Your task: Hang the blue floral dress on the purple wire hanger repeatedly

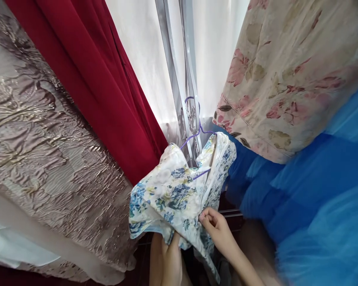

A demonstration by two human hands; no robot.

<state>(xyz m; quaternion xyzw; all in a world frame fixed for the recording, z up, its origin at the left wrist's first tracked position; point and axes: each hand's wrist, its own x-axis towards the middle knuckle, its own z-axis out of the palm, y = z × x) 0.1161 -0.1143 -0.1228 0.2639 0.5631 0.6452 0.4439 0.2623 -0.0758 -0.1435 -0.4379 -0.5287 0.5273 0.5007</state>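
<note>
my right hand (214,223) pinches the floral top (174,190), my left hand (172,252) hides its grip under the hem, and tugging could unseat the hanger (200,128).

We have the top (173,186) before us, with the hanger (199,128) in it. Our left hand (172,249) is at its lower edge, our right hand (214,224) at its lower right. Behind it we see the strips (169,43), then the curtain (137,47). Left of it hangs the drape (89,79), farther left the brocade (56,171). Right of it we find the tulle (313,194), and above right of it the cloth (274,87).
</note>
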